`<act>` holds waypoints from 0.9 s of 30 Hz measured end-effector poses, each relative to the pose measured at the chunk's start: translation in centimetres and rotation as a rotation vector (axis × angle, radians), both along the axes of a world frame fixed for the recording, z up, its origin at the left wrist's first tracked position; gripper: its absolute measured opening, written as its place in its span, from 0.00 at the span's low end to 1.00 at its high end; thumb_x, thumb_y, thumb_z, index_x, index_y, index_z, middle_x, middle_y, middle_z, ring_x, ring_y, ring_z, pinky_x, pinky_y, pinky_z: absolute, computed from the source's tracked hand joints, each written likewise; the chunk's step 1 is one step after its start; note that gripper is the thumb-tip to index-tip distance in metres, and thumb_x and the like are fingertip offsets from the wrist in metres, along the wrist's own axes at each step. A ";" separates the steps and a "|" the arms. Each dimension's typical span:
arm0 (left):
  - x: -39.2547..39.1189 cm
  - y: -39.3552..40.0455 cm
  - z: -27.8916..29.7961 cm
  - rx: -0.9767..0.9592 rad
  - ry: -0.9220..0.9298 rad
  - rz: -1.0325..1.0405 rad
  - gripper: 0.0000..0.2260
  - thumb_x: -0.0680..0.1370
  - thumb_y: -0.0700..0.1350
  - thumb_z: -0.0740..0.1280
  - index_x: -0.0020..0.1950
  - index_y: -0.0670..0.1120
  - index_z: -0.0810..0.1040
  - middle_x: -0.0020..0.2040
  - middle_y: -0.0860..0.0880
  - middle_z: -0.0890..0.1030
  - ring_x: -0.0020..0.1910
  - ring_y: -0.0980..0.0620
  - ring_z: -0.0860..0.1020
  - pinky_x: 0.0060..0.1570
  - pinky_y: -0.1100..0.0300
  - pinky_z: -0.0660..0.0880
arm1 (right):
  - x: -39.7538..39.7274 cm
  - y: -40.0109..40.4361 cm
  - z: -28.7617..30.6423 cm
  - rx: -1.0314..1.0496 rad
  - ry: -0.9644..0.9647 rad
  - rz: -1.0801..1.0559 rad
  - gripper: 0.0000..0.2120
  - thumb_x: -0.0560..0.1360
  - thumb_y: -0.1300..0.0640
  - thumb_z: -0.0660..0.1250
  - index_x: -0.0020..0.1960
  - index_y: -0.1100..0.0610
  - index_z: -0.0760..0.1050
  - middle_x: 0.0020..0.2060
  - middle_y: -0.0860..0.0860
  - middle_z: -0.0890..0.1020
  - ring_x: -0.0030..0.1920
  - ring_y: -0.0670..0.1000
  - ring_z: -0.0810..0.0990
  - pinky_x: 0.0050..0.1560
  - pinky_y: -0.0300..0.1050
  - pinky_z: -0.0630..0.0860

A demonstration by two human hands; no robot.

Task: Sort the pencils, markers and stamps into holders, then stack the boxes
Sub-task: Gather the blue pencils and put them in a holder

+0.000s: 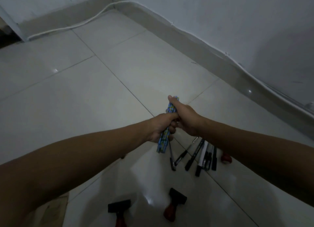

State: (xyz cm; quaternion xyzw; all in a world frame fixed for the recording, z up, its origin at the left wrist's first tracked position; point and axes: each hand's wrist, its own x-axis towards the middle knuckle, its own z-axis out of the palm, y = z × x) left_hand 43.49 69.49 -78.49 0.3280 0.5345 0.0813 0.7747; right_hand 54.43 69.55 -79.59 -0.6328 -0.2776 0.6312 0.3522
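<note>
A bundle of blue patterned pencils point(163, 142) is held upright above the tiled floor. My left hand point(161, 126) grips the bundle around its middle. My right hand point(184, 118) grips its upper part, thumb lying along the top end. Below my hands, several black and white markers point(200, 156) lie in a loose fan on the floor. Two stamps with black bases and red handles lie nearer to me: one stamp point(175, 204) at the centre, the other stamp point(119, 211) to its left. A third red stamp point(226, 158) shows partly behind my right forearm.
The floor point(85, 91) is pale glossy tile. A wall with a skirting board point(203, 45) runs along the right and back, with a white cable point(71, 27) along it. A piece of brown cardboard point(51, 213) shows under my left forearm.
</note>
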 end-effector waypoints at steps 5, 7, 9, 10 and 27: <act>-0.1 1.1 0.0 -0.106 0.135 -0.012 0.13 0.79 0.44 0.64 0.34 0.48 0.70 0.25 0.53 0.68 0.19 0.59 0.68 0.24 0.68 0.68 | -0.1 -0.4 -0.6 -0.263 0.384 0.049 0.11 0.77 0.47 0.67 0.42 0.54 0.76 0.28 0.49 0.71 0.23 0.46 0.68 0.23 0.37 0.71; -0.5 0.9 2.5 -0.191 0.157 -0.027 0.14 0.80 0.43 0.63 0.34 0.46 0.71 0.24 0.52 0.71 0.19 0.59 0.71 0.24 0.67 0.71 | -0.4 -0.9 1.1 -0.327 0.444 -0.024 0.13 0.79 0.51 0.66 0.38 0.55 0.74 0.27 0.49 0.71 0.21 0.45 0.69 0.19 0.37 0.69; -1.1 0.4 6.4 -0.241 0.168 -0.055 0.14 0.81 0.43 0.63 0.35 0.45 0.72 0.24 0.51 0.73 0.21 0.58 0.72 0.27 0.65 0.75 | -0.8 -2.0 4.6 -0.374 0.449 -0.073 0.15 0.79 0.51 0.66 0.36 0.56 0.72 0.26 0.50 0.70 0.21 0.46 0.69 0.18 0.37 0.68; -1.5 -0.1 8.8 -0.253 0.172 -0.080 0.14 0.81 0.43 0.63 0.36 0.44 0.72 0.25 0.50 0.74 0.22 0.58 0.73 0.29 0.63 0.76 | -1.1 -2.7 6.8 -0.390 0.449 -0.089 0.15 0.80 0.52 0.66 0.36 0.56 0.72 0.27 0.51 0.72 0.21 0.46 0.71 0.19 0.37 0.69; -7.5 -8.7 61.0 -0.458 -0.190 -0.388 0.17 0.80 0.54 0.64 0.64 0.46 0.73 0.48 0.46 0.83 0.46 0.46 0.82 0.37 0.45 0.82 | -2.6 -13.3 60.0 -0.156 0.504 -0.354 0.09 0.81 0.56 0.64 0.45 0.60 0.76 0.41 0.55 0.80 0.47 0.54 0.82 0.51 0.51 0.80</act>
